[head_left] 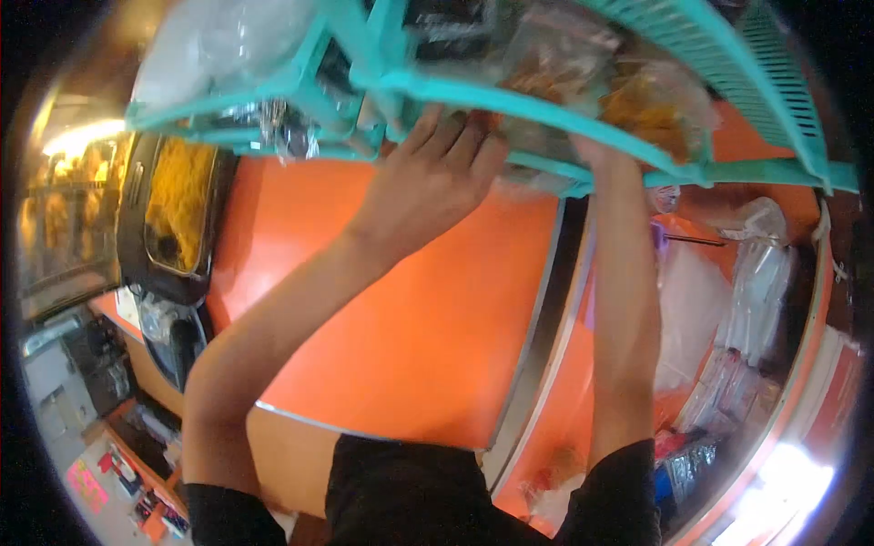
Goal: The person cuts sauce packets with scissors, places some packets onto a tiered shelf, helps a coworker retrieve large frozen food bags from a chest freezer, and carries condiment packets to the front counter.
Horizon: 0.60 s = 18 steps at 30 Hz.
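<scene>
A teal plastic rack (546, 114) with open tiers stretches across the top of the view. My left hand (442, 164) reaches up into its lower front opening, fingers bent and close together. Their tips are lost among the rack's bars, so what they hold, if anything, is hidden. My right hand (592, 150) goes in behind the front rail further right, beside clear plastic packets. The rail and packets cover its fingers. Near it in the rack lies a clear bag with orange-yellow contents (646, 114).
An orange tabletop (382, 318) lies below my arms. At left stands a black-framed container of yellow food (179, 205), near a lit glass case (73, 214). Clear plastic packs (757, 296) and a white bag (687, 309) lie on the right-hand orange surface.
</scene>
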{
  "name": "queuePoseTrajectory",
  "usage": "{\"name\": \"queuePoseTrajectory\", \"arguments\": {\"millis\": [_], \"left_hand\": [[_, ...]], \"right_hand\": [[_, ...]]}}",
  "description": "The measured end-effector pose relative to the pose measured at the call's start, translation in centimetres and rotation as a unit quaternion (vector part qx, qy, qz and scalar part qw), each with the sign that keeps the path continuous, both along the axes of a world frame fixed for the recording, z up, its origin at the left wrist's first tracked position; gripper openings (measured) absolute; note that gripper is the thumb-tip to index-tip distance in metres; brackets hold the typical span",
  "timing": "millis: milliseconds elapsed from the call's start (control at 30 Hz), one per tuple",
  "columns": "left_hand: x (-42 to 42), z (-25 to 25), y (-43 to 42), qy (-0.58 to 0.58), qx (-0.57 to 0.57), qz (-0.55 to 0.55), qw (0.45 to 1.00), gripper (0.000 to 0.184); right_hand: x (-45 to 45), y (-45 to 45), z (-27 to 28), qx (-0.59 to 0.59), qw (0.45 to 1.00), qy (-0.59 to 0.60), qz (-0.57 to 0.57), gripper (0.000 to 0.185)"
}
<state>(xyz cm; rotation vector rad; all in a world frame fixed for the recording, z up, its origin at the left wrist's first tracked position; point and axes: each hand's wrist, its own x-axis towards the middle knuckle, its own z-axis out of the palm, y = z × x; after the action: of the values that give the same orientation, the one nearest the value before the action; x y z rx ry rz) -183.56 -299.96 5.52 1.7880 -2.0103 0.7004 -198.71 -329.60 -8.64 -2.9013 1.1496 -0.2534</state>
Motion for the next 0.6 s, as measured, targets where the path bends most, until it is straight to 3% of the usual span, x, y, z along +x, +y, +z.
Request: {"name": "queuePoseTrajectory", "arguments": {"millis": [133,200,233,267,333,367,433,567,600], "left_hand": [[0.0,0.6,1.1,0.084,0.077,0.015,0.993,0.034],[0.2,0.5,1.3,0.223,0.222,0.022,0.949,0.042],[0.1,-0.2,1.3,0.124,0.069,-0.010,0.990,0.041],[-0.1,-0.9,1.1,0.128,0.068,-0.010,0.989,0.041],[-0.6,-1.3,0.4,0.238,0.049,0.096,0.965,0.031],[-1.1,-1.2,0.2,0.238,0.045,0.095,0.965,0.031],[-1.9,-0.8,-0.1,0.163,0.100,0.218,0.957,0.024],[-2.2,-0.5,-1.3,0.132,0.151,0.236,0.951,0.021],[-2.4,0.3,-1.2,0.180,0.146,0.242,0.942,0.017]], "right_hand": [[5.7,1.4,6.2,0.125,0.990,-0.060,0.037,0.045],[7.7,2.1,7.7,0.139,0.988,-0.053,0.048,0.045],[8.2,2.1,8.4,0.144,0.987,-0.052,0.049,0.045],[8.7,2.1,8.8,0.145,0.987,-0.049,0.050,0.045],[9.6,2.4,9.3,0.141,0.988,-0.042,0.053,0.044],[10.0,2.5,9.4,0.141,0.988,-0.038,0.053,0.044],[10.7,2.9,9.6,0.143,0.988,-0.033,0.056,0.043],[11.2,3.4,9.5,0.147,0.987,-0.025,0.059,0.042],[11.4,3.5,9.5,0.146,0.987,-0.023,0.059,0.042]]}}
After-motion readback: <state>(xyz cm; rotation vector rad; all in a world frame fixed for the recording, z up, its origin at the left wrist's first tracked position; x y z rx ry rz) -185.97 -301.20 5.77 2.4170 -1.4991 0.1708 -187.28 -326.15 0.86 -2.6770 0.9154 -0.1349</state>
